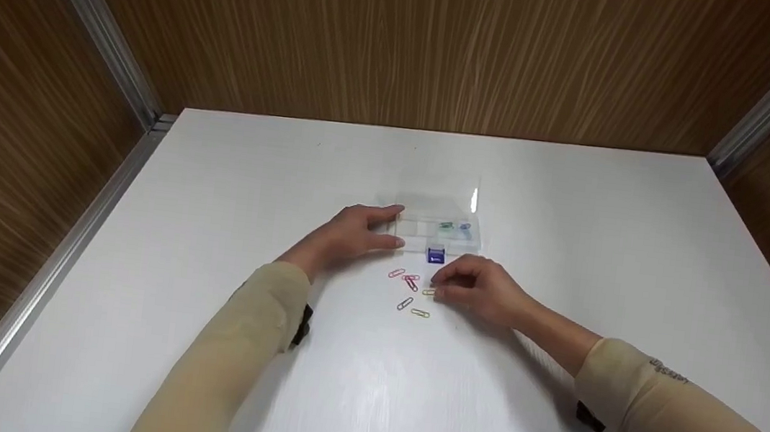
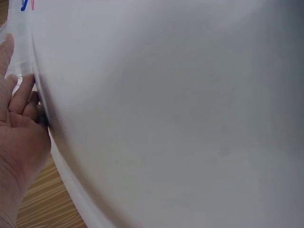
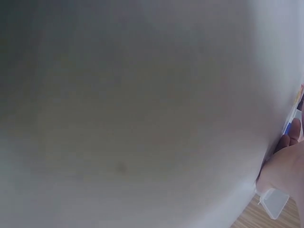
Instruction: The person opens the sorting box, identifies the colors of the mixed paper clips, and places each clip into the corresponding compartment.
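Note:
A clear plastic box (image 1: 427,229) with its lid raised stands mid-table; green and blue clips lie in its right compartments, and a blue clasp (image 1: 435,255) sits at its front. My left hand (image 1: 389,227) holds the box's left end between thumb and fingers; the left wrist view shows the left hand (image 2: 21,118) against the box's clear wall. My right hand (image 1: 436,286) is curled, its fingertips pinching a yellow paper clip (image 1: 428,292) on the table. Pink (image 1: 396,273), red (image 1: 411,282), grey (image 1: 405,303) and yellow (image 1: 420,313) clips lie loose between the hands.
The white table (image 1: 573,216) is enclosed by wood-grain walls (image 1: 412,45) at the back and both sides. In the right wrist view, only the right hand (image 3: 285,166), a corner of the box (image 3: 273,204) and blurred table surface show.

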